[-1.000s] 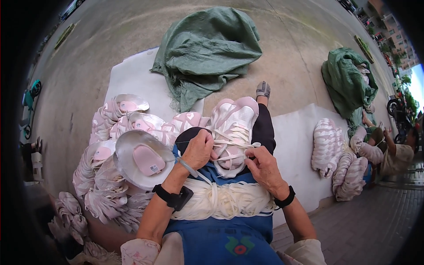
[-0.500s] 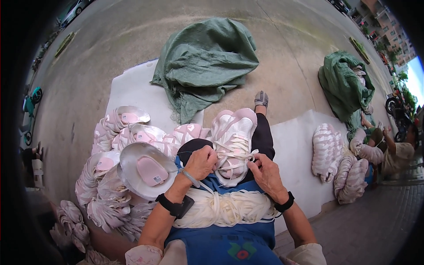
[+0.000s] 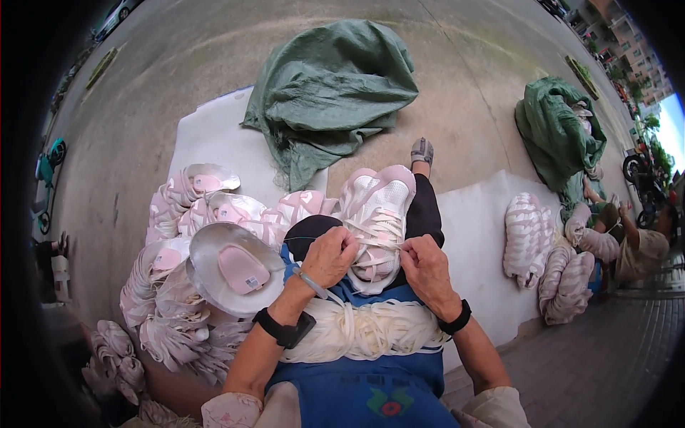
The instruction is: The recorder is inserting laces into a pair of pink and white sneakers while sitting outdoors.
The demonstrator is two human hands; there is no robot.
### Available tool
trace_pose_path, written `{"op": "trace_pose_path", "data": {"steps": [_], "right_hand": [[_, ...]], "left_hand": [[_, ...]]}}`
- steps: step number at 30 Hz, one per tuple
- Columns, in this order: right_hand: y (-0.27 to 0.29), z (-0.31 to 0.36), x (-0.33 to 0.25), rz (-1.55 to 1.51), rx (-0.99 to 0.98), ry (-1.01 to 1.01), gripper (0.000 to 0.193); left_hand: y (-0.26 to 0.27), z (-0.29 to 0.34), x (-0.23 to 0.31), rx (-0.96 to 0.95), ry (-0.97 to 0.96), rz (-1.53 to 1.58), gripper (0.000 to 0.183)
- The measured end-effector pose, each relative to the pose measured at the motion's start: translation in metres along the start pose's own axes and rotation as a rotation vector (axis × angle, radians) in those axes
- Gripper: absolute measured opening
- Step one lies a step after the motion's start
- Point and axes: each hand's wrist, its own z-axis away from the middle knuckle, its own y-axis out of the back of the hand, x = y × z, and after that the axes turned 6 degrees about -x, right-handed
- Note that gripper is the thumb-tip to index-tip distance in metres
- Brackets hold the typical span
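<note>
Across my lap lies a stack of white-and-pink shoe uppers [image 3: 374, 196], toes pointing away from me. A cream shoelace [image 3: 377, 244] runs through the eyelets of the topmost upper and crosses over near its ankle end. My left hand [image 3: 330, 257] pinches the lace at the left edge, while my right hand [image 3: 428, 269] grips it between thumb and fingers at the right edge. The lace stretches between both hands. A thick bundle of loose cream laces [image 3: 374, 334] lies across my blue apron [image 3: 342, 385], just below the uppers.
Nested shoe uppers [image 3: 171, 307] are heaped at my left beside a silvery upper with a pink insole patch [image 3: 244, 269]. Ahead, a green woven sack [image 3: 332, 93] rests partly on a white sheet [image 3: 214, 135]. More upper stacks [image 3: 529, 239], another sack [image 3: 560, 135] and a seated person [image 3: 642, 246] are at right.
My right hand has moved slightly up and inward, and the small lace loop by its fingers no longer shows. My left hand has shifted a little up and to the right.
</note>
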Motion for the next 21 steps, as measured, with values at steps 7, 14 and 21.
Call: {"op": "trace_pose_path", "data": {"steps": [7, 14, 21], "right_hand": [[0.003, 0.006, 0.003, 0.099, 0.044, 0.031, 0.011], [0.01, 0.0, -0.001, 0.144, 0.085, 0.044, 0.011], [0.009, 0.004, 0.002, 0.141, 0.097, -0.037, 0.009]], "left_hand": [[0.01, 0.007, 0.005, -0.029, 0.238, 0.303, 0.015], [0.012, 0.004, 0.009, -0.091, 0.254, 0.262, 0.013], [0.007, 0.004, 0.007, -0.053, 0.216, 0.311, 0.011]]}}
